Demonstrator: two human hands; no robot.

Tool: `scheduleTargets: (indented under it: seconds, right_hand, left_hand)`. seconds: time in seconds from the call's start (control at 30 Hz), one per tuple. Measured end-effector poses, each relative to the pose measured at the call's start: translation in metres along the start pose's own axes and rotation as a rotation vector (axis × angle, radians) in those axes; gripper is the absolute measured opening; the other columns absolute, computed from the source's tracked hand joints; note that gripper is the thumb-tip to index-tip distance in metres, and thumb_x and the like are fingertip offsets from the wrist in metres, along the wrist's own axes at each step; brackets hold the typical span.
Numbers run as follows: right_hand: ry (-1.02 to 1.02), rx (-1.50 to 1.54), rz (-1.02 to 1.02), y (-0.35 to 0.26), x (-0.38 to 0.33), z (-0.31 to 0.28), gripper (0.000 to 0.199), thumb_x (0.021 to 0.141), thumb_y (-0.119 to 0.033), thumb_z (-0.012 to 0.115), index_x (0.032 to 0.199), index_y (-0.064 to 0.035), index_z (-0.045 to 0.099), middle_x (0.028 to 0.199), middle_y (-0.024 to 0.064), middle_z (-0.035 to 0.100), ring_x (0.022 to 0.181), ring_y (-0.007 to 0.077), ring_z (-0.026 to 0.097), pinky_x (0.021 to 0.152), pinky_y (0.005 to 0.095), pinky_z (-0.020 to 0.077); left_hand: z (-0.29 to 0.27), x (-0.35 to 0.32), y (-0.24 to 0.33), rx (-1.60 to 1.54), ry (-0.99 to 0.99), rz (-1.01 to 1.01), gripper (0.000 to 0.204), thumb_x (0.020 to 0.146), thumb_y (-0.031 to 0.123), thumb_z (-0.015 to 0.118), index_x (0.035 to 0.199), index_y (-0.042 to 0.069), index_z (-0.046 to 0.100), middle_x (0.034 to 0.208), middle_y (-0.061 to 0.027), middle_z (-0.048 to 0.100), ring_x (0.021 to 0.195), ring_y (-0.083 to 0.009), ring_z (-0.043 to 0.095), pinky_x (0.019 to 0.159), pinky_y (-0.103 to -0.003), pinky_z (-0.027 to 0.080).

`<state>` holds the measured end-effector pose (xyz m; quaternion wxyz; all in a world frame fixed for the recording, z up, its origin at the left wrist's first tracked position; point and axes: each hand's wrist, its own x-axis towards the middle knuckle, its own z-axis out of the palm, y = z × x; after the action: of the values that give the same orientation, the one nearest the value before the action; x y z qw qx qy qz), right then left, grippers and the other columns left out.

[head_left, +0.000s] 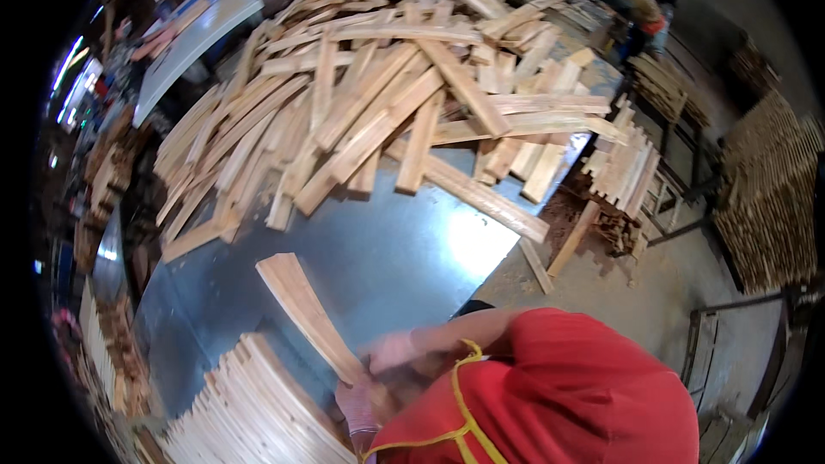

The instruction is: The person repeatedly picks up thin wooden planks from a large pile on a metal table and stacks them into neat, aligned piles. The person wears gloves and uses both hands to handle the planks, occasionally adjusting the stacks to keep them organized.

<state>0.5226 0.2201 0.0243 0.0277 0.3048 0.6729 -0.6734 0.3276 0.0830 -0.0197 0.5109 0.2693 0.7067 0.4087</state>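
Pale curved wooden slat: gripped at its near end by both hands.
Right hand: clamped, blurred.
Left hand: clamped beneath.
Grey metal table: under it.

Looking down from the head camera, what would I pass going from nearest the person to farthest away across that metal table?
Neat stack of pale wooden slats → gloved hands gripping a single flat wooden slat → bare shiny sheet-metal tabletop → big loose heap of wooden slats.

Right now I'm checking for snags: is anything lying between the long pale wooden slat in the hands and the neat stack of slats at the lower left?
Nothing visible: the long pale wooden slat hangs over bare metal tabletop, beside the neat stack of slats.
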Motion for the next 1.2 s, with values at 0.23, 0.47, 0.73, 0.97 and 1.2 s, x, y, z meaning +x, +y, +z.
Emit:
scheduleTargets:
  seconds: [0.23, 0.47, 0.73, 0.97, 1.2]
  right_hand:
    - [0.762, 0.167, -0.059, 0.085, -0.017, -0.128, 0.058, 0.092, -0.038, 0.068, 0.14, -0.0054, 0.061, 0.117, 0.0178, 0.072, 0.108, 0.0279, 0.069, 0.097, 0.0388, 0.0527]
    - [1.744, -0.702, 0.298, 0.101, -0.15, -0.368, 0.059, 0.085, -0.032, 0.075, 0.136, -0.0072, 0.061, 0.131, 0.0233, 0.065, 0.122, 0.0403, 0.062, 0.105, 0.0493, 0.05]
    - [1.523, -0.455, 0.443, 0.09, -0.151, -0.342, 0.067, 0.086, -0.024, 0.072, 0.147, -0.012, 0.047, 0.123, 0.0277, 0.06, 0.113, 0.0456, 0.062, 0.095, 0.0538, 0.0528]
    - [0.743, -0.356, 0.098, 0.013, -0.164, -0.239, 0.071, 0.086, -0.033, 0.075, 0.146, -0.0032, 0.052, 0.131, 0.0277, 0.06, 0.124, 0.0439, 0.059, 0.107, 0.0504, 0.048]
    - [1.442, -0.128, -0.033, 0.042, -0.041, -0.415, 0.078, 0.095, -0.034, 0.074, 0.157, -0.0001, 0.043, 0.155, 0.0252, 0.048, 0.141, 0.0389, 0.051, 0.118, 0.0437, 0.0403]
  left_hand:
    - [-0.074, -0.071, -0.073, 1.41, 0.744, 0.088, 0.072, 0.089, 0.042, 0.066, 0.15, 0.007, 0.053, 0.158, -0.0167, 0.05, 0.146, -0.0375, 0.047, 0.119, -0.051, 0.039]
    - [-0.07, -0.02, -0.047, 1.433, 0.751, 0.01, 0.088, 0.086, 0.039, 0.072, 0.161, 0.009, 0.038, 0.163, -0.0163, 0.042, 0.151, -0.0353, 0.038, 0.124, -0.048, 0.032]
    - [0.085, 0.065, 0.095, 1.227, 0.264, 0.515, 0.085, 0.081, 0.036, 0.078, 0.154, 0.004, 0.048, 0.155, -0.0177, 0.05, 0.148, -0.0357, 0.042, 0.124, -0.048, 0.03]
    - [0.235, 0.09, 0.147, 1.037, -0.14, 0.541, 0.101, 0.078, 0.051, 0.082, 0.158, 0.007, 0.039, 0.153, -0.0226, 0.048, 0.14, -0.0402, 0.048, 0.115, -0.052, 0.04]
    - [0.275, 0.106, 0.134, 1.248, -0.158, 0.479, 0.103, 0.078, 0.04, 0.082, 0.161, 0.009, 0.03, 0.15, -0.0237, 0.047, 0.127, -0.0441, 0.057, 0.102, -0.05, 0.049]
